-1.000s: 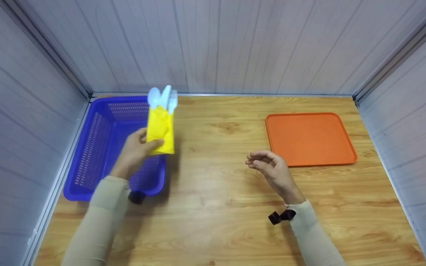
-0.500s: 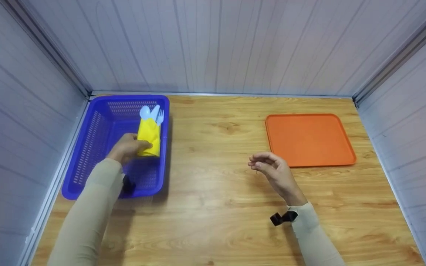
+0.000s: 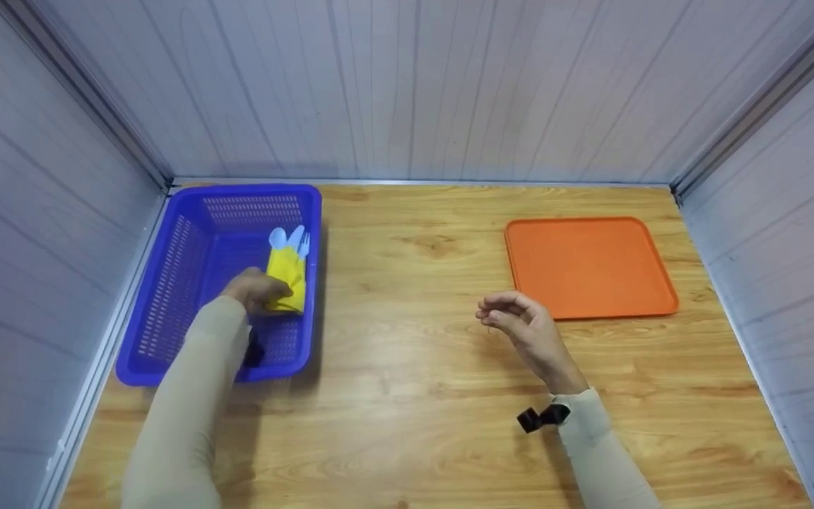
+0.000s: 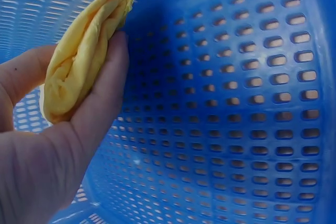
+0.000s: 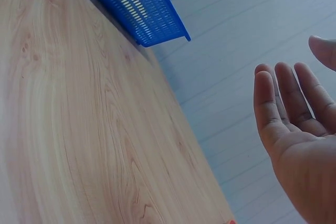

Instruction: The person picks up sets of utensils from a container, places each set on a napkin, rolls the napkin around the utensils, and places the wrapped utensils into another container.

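In the head view my left hand reaches down into the blue plastic basket and grips the lower end of a yellow cutlery pouch. A pale blue spoon, knife and fork stick out of its far end. The left wrist view shows the pouch's folded yellow end between thumb and fingers, close to the basket's slotted wall. My right hand hovers over the table near the orange tray, its fingers loosely bent and holding nothing.
An orange tray lies on the wood-grain table at the right. Pale panel walls enclose the table at the back and both sides. The basket stands near the left wall.
My left hand has carried the cutlery pouch left and down, from above the basket's right rim to inside the basket. My right hand has stayed almost still.
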### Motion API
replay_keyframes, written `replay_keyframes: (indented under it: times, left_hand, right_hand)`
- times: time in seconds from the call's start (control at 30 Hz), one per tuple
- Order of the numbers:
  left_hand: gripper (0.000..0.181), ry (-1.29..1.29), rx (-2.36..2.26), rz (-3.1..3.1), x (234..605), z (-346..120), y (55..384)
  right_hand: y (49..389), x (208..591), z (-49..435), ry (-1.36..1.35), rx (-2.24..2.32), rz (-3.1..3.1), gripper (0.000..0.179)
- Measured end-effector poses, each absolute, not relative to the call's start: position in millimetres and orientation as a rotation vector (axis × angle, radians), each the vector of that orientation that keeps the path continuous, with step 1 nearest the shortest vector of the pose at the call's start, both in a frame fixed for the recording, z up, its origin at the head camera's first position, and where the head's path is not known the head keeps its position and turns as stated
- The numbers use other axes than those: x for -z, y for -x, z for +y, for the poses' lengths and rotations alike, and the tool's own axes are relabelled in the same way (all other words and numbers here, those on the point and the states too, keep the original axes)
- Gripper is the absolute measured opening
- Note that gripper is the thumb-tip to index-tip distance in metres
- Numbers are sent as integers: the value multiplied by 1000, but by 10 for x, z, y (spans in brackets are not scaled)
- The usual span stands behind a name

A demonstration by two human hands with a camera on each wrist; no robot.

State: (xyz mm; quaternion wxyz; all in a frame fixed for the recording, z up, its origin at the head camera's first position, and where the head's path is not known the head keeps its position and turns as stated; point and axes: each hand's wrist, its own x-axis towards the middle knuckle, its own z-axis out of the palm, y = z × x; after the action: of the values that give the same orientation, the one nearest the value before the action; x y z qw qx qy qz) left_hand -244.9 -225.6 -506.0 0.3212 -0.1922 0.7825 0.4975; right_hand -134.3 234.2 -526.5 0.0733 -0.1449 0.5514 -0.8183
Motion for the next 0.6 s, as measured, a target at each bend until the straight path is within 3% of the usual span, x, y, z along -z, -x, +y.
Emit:
replay_keyframes:
  times: [0.23, 0.6]
  left_hand:
    - [24, 473, -1222, 2098, 5175, -2312, 2451]
    - [61, 556, -1169, 2127, 5169, -2253, 2477]
  right_hand:
    - [1329, 5287, 2319, 435, 2454, 1658, 28]
    - [1342, 5280, 2274, 431, 2445, 1665, 28]
